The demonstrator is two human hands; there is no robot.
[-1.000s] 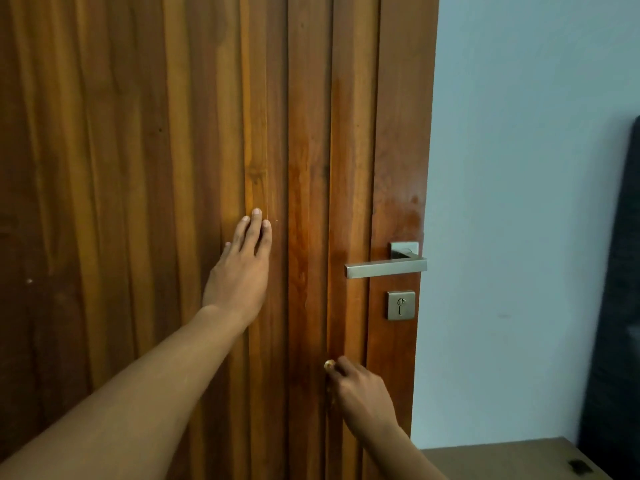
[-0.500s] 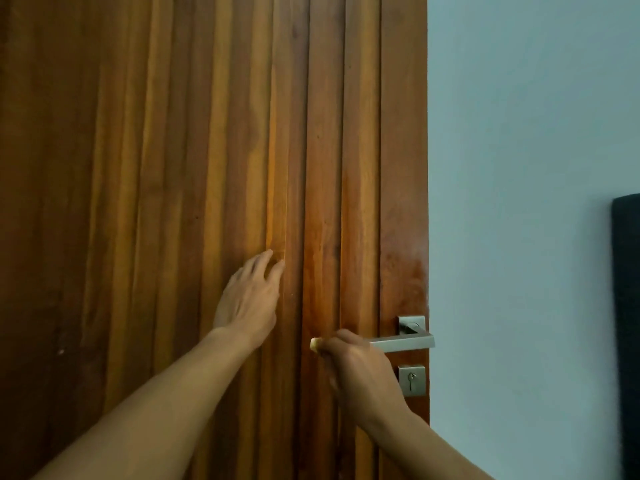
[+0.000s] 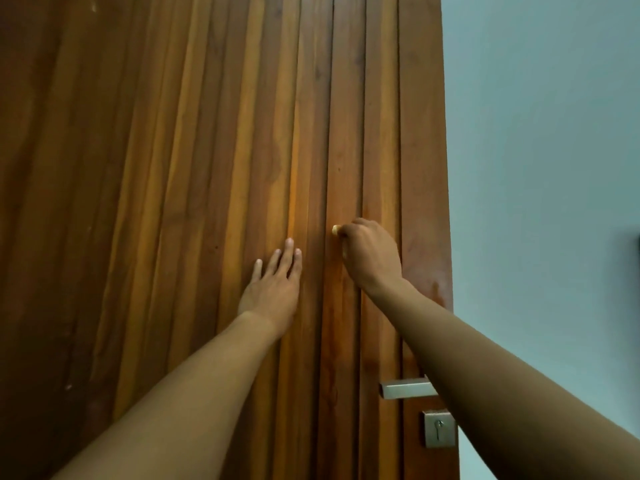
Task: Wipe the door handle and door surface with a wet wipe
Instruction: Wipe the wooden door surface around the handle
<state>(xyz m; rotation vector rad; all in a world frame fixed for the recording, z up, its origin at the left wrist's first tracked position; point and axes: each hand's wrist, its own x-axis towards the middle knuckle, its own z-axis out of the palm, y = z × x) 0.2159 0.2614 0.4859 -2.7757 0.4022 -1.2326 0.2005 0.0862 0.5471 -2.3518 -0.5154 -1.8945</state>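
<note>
Hands: 2 on 1 door (image 3: pixel 173 168), 1 handle (image 3: pixel 405 389) below.

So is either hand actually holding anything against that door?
The right hand is closed on a small pale wad, only its tip showing. The left hand lies flat, holding nothing.

wet wipe (image 3: pixel 335 230): only a small pale tip shows past the curled fingers of the right hand (image 3: pixel 372 252); the rest is hidden inside the fist.
door handle (image 3: pixel 407 389): its right end and mount are hidden behind the right forearm.
keyhole plate (image 3: pixel 438 429): its right edge is covered by the same forearm.
door (image 3: pixel 173 168): cut off at the top, left and bottom edges.
dark object (image 3: pixel 637 242): a sliver at the right edge, too little to identify.
left hand (image 3: pixel 273 285): thumb out of sight.
</note>
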